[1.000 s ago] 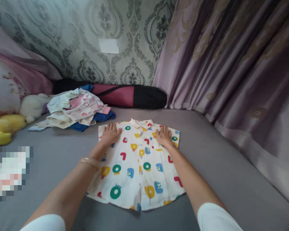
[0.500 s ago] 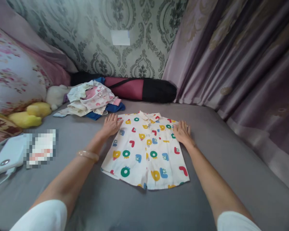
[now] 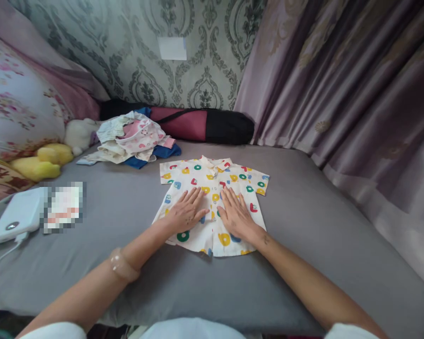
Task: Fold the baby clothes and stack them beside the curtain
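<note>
A small white short-sleeved shirt (image 3: 212,181) with colourful letter prints lies flat on a grey sheet, collar pointing away from me and both sleeves spread out. My left hand (image 3: 188,209) rests palm down on the left half of the shirt, fingers stretched toward the button front. On the right half, my right hand (image 3: 236,214) lies flat too, its fingers pointing up toward the collar. Neither hand grasps the cloth. Parts of the print and the lower sides are covered by my hands and wrists.
A heap of clothes (image 3: 134,139) lies behind the shirt to the left, before a long maroon and black bag (image 3: 183,125). Yellow plush (image 3: 38,165), a white power bank (image 3: 19,216) with a cable and a blurred packet (image 3: 63,207) are at left. Curtains (image 3: 304,84) hang at right.
Both hands have come inward and nearer to me, from the shirt's sleeves onto its front. The sleeves, covered before, now show spread out. The view has shifted slightly.
</note>
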Tool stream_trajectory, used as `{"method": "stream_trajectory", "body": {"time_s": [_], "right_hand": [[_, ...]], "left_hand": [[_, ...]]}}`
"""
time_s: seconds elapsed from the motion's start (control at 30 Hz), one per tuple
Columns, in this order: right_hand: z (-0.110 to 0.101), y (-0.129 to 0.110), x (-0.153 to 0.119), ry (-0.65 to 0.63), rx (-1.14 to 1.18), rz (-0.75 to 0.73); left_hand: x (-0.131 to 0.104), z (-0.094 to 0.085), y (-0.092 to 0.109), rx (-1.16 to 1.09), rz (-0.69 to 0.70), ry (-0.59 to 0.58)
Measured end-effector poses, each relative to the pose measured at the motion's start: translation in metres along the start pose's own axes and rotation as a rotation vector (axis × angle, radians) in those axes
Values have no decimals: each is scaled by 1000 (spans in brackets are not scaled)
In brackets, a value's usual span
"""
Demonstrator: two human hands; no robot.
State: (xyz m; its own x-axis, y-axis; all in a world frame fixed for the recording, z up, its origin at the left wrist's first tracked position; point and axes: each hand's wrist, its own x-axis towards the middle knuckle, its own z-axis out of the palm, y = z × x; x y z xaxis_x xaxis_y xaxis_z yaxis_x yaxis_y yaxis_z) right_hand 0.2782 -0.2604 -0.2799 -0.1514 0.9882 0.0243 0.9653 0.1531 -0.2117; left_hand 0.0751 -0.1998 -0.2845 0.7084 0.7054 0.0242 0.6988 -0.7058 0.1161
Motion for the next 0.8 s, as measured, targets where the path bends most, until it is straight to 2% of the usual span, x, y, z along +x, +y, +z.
{"method": "stream_trajectory", "body": {"time_s": [0.1, 0.23, 0.33, 0.43, 0.53, 0.63, 0.7, 0.8], "right_hand": [[-1, -13, -19, -36, 31, -83], [-1, -26, -38, -87, 55, -97], [-1, -33, -49, -51, 64, -162], [-1, -34, -56, -89, 77, -213], [-2, -25, -52, -90, 70, -177], [-2, -7, -41, 21, -6, -28], [-1, 6, -37, 14, -39, 29], [0, 21, -36, -55, -24, 40]], "left_hand": [[-18, 4, 10, -27, 38, 30], [-37, 12, 23, -42, 37, 38], [-49, 8, 34, -28, 34, 64], [-55, 0, 37, -45, 53, -6], [-52, -7, 22, -49, 36, -18], [-45, -5, -7, 21, -164, 76], [-43, 1, -25, 38, -270, 26], [-42, 10, -40, 23, -265, -35]]}}
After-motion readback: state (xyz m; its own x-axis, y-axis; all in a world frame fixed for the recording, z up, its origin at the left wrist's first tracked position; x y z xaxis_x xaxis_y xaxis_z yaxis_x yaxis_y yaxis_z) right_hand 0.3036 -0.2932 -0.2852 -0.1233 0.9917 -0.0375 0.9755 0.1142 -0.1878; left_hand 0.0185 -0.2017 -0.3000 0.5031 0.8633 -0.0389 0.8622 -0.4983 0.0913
